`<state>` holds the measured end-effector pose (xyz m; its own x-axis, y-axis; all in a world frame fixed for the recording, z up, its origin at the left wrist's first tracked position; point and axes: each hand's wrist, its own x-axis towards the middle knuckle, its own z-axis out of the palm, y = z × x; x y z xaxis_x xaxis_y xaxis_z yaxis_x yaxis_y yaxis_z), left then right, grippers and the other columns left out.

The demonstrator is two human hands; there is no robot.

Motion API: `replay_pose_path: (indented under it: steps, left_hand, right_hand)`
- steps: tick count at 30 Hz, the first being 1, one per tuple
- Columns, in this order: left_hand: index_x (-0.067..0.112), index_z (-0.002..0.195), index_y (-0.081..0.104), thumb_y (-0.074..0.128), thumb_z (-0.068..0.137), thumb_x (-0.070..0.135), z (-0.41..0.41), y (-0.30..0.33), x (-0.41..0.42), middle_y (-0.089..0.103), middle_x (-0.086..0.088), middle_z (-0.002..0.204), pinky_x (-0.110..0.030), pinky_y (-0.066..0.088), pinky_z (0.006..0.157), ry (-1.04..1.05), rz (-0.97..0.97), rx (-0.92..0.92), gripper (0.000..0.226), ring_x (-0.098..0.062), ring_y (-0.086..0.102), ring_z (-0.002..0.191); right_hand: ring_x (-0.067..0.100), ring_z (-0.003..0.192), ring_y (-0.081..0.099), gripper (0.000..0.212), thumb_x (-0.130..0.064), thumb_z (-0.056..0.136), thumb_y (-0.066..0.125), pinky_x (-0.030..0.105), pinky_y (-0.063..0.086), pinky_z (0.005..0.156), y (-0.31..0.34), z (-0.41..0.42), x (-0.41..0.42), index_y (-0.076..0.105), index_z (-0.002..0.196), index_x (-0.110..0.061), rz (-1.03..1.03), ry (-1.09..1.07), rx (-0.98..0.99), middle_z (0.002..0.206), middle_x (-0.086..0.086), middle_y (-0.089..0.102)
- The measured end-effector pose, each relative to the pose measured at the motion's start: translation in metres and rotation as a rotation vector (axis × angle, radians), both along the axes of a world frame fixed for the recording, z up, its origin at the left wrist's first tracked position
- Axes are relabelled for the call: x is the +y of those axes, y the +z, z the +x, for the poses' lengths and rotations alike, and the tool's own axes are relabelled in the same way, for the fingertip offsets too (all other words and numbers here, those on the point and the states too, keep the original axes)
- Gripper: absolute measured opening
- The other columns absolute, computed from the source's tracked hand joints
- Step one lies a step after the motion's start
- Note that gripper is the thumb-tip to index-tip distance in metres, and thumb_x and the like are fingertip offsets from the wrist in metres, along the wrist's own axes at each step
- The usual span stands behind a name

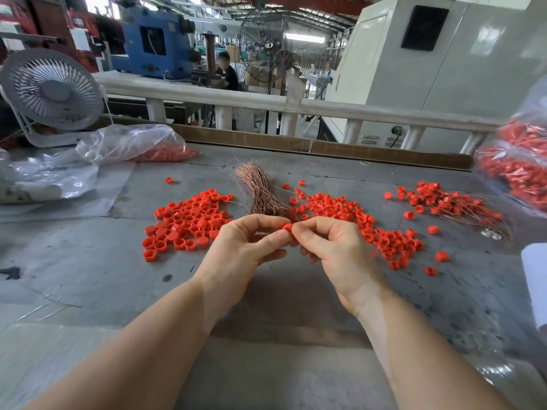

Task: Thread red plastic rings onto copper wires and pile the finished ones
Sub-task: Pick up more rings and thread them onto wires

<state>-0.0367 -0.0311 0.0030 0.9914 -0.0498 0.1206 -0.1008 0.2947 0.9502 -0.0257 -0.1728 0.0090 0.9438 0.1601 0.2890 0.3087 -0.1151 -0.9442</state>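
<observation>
Workbench: a grey, scuffed table top (88, 276) is seen beneath both forearms, bounded far beyond the hands by a brown board edge and a white railing.
White machine cabinet: a large housing (444, 54) with a black vent is placed well beyond the right hand, behind the railing.
Desk fan: a white fan (51, 91) is stood far off to the left of the left hand, at the table's back corner.
Bag of finished pieces: a clear bag (521, 173) packed with red parts is seen at the far right edge, well right of the right hand.
Clear plastic bag: a crumpled bag (130, 143) holding some red parts is laid beyond and left of the left hand.
Loose rings, left heap: a spread of red plastic rings (186, 220) is laid just beyond and left of the left hand.
Loose rings, right heap: a second spread (370, 226) is laid just beyond and right of the right hand.
Finished pile: rings already on wires (444, 202) are heaped further right of the right hand.
Copper wire bundle: a sheaf of copper wires (260, 190) is laid straight beyond the hands, between the two heaps.
Left hand (245, 250): raised over the table, fingers curled, thumb and forefinger pinched on a red ring.
Right hand (334, 250): brought up against the left, fingertips pinched at the same ring.
Held ring (287, 227): one red ring is gripped between both hands' fingertips; whether a wire is in it cannot be told.
</observation>
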Motion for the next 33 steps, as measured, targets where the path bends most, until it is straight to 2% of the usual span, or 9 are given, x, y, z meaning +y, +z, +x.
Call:
replay_pose_path:
  steps: [2,4,10,17,22,28,33]
  left_hand:
    - [0.012,0.083,0.068,0.067,0.068,0.012,-0.0002,-0.0006,-0.0009,0.072,-0.004,0.079,-0.020,0.054,0.065,0.009,0.011,-0.001,0.016,-0.015,0.068,0.080]
    - [0.011,0.085,0.067,0.066,0.072,0.008,-0.0009,-0.0014,-0.0014,0.072,-0.003,0.078,-0.020,0.054,0.066,0.009,0.026,-0.014,0.013,-0.014,0.069,0.081]
    - [0.010,0.083,0.066,0.063,0.079,-0.003,-0.0013,-0.0001,-0.0007,0.071,-0.002,0.071,-0.018,0.054,0.065,0.057,0.129,-0.079,0.014,-0.010,0.066,0.067]
    - [0.006,0.083,0.065,0.063,0.078,-0.009,-0.0009,0.0019,0.0001,0.068,0.001,0.064,-0.017,0.052,0.060,0.088,0.223,-0.129,0.016,-0.007,0.061,0.058]
    - [0.004,0.087,0.065,0.062,0.080,-0.006,-0.0017,0.0007,-0.0009,0.069,-0.001,0.067,-0.018,0.053,0.063,0.064,0.203,-0.115,0.012,-0.009,0.063,0.062]
    - [0.010,0.095,0.068,0.066,0.079,0.001,-0.0045,0.0018,-0.0022,0.073,-0.006,0.078,-0.019,0.054,0.067,0.000,0.159,-0.087,0.019,-0.011,0.067,0.069]
    - [0.009,0.085,0.070,0.071,0.066,0.009,-0.0035,0.0007,-0.0020,0.072,-0.005,0.071,-0.018,0.053,0.062,0.024,0.128,-0.064,0.019,-0.010,0.065,0.064]
  right_hand:
    - [0.001,0.056,0.055,0.007,-0.014,0.085,0.066,0.010,0.040,0.052,-0.0001,0.0003,-0.0009,0.069,0.081,-0.019,0.047,-0.053,0.009,0.066,-0.001,0.068]
    - [0.000,0.055,0.056,0.007,-0.012,0.083,0.067,0.008,0.040,0.051,0.0003,0.0003,-0.0021,0.066,0.084,-0.019,0.074,-0.077,0.009,0.065,-0.002,0.068]
    - [-0.004,0.058,0.056,0.016,-0.010,0.084,0.066,0.007,0.039,0.052,0.0016,-0.0022,0.0002,0.071,0.075,-0.023,-0.029,-0.043,-0.056,0.062,-0.011,0.067]
    - [-0.003,0.057,0.055,0.017,-0.007,0.083,0.067,0.007,0.038,0.052,0.0020,-0.0021,0.0008,0.071,0.074,-0.021,-0.036,-0.024,-0.048,0.061,-0.009,0.066]
    - [-0.003,0.053,0.054,0.018,-0.006,0.081,0.068,0.007,0.038,0.050,0.0028,-0.0025,0.0009,0.070,0.070,-0.020,-0.007,-0.031,-0.023,0.057,-0.009,0.065]
    - [-0.001,0.050,0.050,0.019,-0.007,0.081,0.068,0.008,0.037,0.047,0.0023,-0.0012,-0.0008,0.068,0.065,-0.017,0.010,-0.055,0.011,0.055,-0.006,0.063]
    - [0.000,0.051,0.050,0.026,-0.006,0.082,0.066,0.009,0.037,0.049,0.0010,-0.0003,-0.0013,0.070,0.061,-0.021,0.005,-0.014,0.024,0.056,-0.005,0.063]
